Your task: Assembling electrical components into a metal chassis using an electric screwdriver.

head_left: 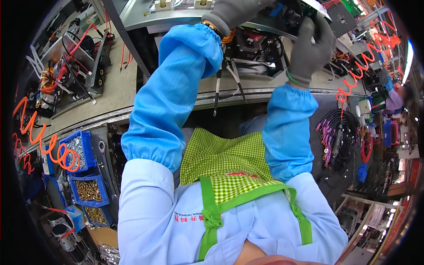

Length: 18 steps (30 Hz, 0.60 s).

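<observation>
My left hand (pixel 236 14), in a grey glove, reaches over the metal chassis (pixel 274 27) at the top edge; its fingertips are cut off or hidden. My right hand (pixel 311 51), also gloved in grey, is raised at the chassis's right side. Its thumb and fingers point away from me, spread apart, close to a white-edged part (pixel 317 8). A small white spot shows between them, too small to name. Below my left wrist hang black-and-white cable leads (pixel 217 88). Under the chassis sits another open unit (pixel 256 51) with wires and a copper coil.
On the left bench stands an open electrical unit (pixel 66 66) with a coil and wires. Blue bins (pixel 90 190) of screws and a wrench (pixel 102 150) lie lower left. Orange coiled hoses (pixel 48 143) hang at both sides. A bundle of black cables (pixel 338 132) lies right.
</observation>
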### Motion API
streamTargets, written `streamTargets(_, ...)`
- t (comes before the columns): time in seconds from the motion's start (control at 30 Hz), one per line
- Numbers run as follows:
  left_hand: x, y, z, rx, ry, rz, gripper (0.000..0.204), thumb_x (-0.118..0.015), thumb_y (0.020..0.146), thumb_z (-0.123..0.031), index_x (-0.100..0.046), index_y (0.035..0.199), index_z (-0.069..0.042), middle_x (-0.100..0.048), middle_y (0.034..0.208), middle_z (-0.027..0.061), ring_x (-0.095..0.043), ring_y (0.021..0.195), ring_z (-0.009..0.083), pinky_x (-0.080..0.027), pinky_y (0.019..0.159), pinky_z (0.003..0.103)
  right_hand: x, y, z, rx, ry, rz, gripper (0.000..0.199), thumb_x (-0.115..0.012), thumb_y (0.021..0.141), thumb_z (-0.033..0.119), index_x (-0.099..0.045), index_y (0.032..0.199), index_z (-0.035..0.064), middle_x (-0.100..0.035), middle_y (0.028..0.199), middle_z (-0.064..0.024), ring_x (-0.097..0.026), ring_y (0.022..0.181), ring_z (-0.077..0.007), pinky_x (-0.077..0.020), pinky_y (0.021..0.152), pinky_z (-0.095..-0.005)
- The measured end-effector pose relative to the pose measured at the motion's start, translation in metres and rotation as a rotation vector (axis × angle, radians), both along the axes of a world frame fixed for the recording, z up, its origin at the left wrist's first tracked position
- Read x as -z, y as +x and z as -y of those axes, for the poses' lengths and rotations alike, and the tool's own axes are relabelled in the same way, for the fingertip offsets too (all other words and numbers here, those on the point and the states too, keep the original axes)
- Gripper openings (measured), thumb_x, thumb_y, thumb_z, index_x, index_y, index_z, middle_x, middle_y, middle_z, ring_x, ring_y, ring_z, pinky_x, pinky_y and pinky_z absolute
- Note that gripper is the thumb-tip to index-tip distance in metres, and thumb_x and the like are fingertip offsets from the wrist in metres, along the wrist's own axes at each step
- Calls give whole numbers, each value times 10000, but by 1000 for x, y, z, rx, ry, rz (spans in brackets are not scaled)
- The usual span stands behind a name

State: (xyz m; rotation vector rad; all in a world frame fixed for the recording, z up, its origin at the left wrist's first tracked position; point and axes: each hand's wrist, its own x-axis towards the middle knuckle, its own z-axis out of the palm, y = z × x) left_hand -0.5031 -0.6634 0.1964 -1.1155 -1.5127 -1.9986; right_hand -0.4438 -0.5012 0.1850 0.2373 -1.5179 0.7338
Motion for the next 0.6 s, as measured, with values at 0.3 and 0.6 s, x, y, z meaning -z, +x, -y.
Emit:
streamTargets(0.3,-8,13,3,-248,-120,-38,628,-654,860,-198,-351,1380,-19,-579,1116,125,-567,988,171,-474,854,299,-17,-16,-28,-22,-12,442,342,-627,886,296,-650,1082,16,-667,918,-150,-625,837,-217,-479,770,-345)
streamTargets(0.6,-9,15,6,-282,-158,-32,636,-664,850,-201,-356,1387,-55,-573,1058,95,-557,924,157,-480,804,294,-14,59,-20,-903,-422,308,257,-519,984,224,-644,945,2,-640,849,-25,-527,768,-91,-426,716,-227)
